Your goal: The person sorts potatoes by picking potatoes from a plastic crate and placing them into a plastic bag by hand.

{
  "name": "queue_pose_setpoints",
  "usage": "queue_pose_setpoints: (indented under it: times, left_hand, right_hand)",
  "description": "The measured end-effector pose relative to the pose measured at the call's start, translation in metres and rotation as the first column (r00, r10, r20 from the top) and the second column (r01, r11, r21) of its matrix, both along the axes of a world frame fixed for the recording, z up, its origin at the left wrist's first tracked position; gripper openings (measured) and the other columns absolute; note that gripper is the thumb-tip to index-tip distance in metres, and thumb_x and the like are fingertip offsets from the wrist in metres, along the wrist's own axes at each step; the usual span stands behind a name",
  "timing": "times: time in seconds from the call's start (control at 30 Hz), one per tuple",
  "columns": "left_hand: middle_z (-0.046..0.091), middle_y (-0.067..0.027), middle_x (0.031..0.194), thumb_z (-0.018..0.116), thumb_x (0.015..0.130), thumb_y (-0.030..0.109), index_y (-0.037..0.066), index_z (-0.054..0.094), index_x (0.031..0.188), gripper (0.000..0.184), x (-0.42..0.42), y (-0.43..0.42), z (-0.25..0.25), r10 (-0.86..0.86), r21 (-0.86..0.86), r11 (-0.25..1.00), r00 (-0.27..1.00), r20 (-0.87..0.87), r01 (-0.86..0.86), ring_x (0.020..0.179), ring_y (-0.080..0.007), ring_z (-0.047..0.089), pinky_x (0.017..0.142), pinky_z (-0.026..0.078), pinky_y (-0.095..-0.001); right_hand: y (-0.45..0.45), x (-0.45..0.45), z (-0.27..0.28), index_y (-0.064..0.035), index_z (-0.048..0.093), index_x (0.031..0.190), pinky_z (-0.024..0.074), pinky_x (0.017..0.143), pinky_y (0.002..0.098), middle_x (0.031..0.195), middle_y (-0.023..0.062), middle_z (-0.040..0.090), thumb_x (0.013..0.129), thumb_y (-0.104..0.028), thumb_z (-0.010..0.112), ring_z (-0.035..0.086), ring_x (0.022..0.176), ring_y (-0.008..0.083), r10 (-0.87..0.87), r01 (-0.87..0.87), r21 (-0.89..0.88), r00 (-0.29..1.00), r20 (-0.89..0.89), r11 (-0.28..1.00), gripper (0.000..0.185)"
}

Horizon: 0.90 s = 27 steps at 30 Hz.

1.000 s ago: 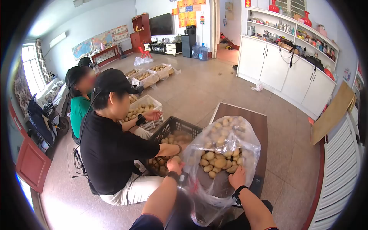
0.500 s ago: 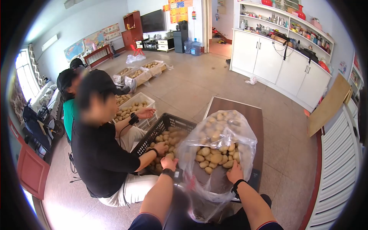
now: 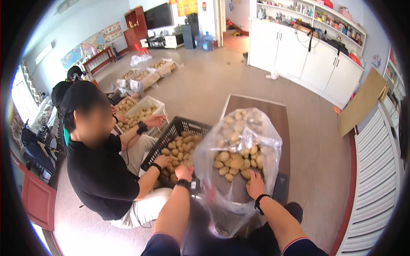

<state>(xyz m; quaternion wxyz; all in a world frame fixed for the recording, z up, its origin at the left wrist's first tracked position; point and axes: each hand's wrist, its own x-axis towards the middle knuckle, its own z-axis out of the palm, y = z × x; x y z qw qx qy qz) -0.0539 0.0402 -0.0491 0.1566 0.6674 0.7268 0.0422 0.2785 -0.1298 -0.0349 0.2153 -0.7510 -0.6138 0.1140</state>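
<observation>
- Head view: right hand [image 3: 255,184] reaches into the mouth of a clear bag [image 3: 274,149]; its fingers touch a potato [image 3: 245,174], but I cannot tell whether they are clamped on it
- Left hand [image 3: 184,173] is at the near side of a black crate [image 3: 192,127] of potatoes, its grip unclear
- The bag, with more potatoes inside, sits on the counter [image 3: 277,114], right of the crate

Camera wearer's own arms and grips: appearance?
Left grip and right grip: bare, ungloved. Short dark navy sleeves with thin red edging. Black band on left wrist, with a boxy module bearing a pale patch; black strap on right wrist.
</observation>
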Motion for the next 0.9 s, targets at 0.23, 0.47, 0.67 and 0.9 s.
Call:
queue_pose_setpoints:
  times: [0.23,0.47,0.67,0.9]
  left_hand:
    - [0.056,-0.0092,0.084,0.058,0.087,0.021,0.007,0.052,0.09,0.015,0.025,0.0,-0.016,0.327,-0.436,0.812,-0.315,0.891,-0.389,0.073,-0.0257,0.061,0.062,0.055,-0.0385]
    - [0.049,-0.0103,0.098,0.05,0.087,0.013,0.002,0.048,0.108,0.023,0.053,-0.023,0.042,0.427,-0.451,0.826,-0.147,0.892,-0.337,0.077,-0.0271,0.058,0.061,0.055,-0.0382]
    - [0.05,-0.0118,0.105,0.051,0.089,0.015,0.001,0.046,0.12,0.034,0.065,-0.032,0.051,0.437,-0.445,0.869,-0.086,0.895,-0.217,0.077,-0.0273,0.059,0.062,0.055,-0.0381]
    - [0.055,-0.0129,0.108,0.056,0.091,0.023,0.004,0.045,0.119,0.035,0.069,-0.035,0.05,0.45,-0.45,0.893,0.018,0.893,-0.034,0.077,-0.0268,0.06,0.065,0.053,-0.0389]
  right_hand:
    - [-0.019,-0.013,-0.02,-0.0114,0.044,0.132,0.0396,0.095,0.0472,0.129,0.0184,0.046,0.075,-0.005,0.059,0.049,0.112,0.0397,0.154,-0.165,0.064,0.977,0.146,0.984,0.059]
    - [-0.017,-0.02,-0.013,-0.0129,0.043,0.133,0.0401,0.093,0.0465,0.132,0.0166,0.045,0.077,-0.006,0.057,0.053,0.106,0.0397,0.133,-0.122,-0.063,0.967,0.216,0.99,0.058]
    - [-0.012,-0.01,-0.009,-0.0104,0.038,0.136,0.0392,0.096,0.0479,0.133,0.0163,0.041,0.069,-0.005,0.064,0.05,0.111,0.0404,0.026,-0.024,-0.105,1.0,0.014,0.994,0.072]
    - [0.004,0.004,-0.016,-0.0049,0.042,0.132,0.0393,0.101,0.0415,0.132,0.0182,0.044,0.068,-0.005,0.063,0.045,0.121,0.039,-0.023,0.092,0.248,0.963,-0.268,0.965,0.068]
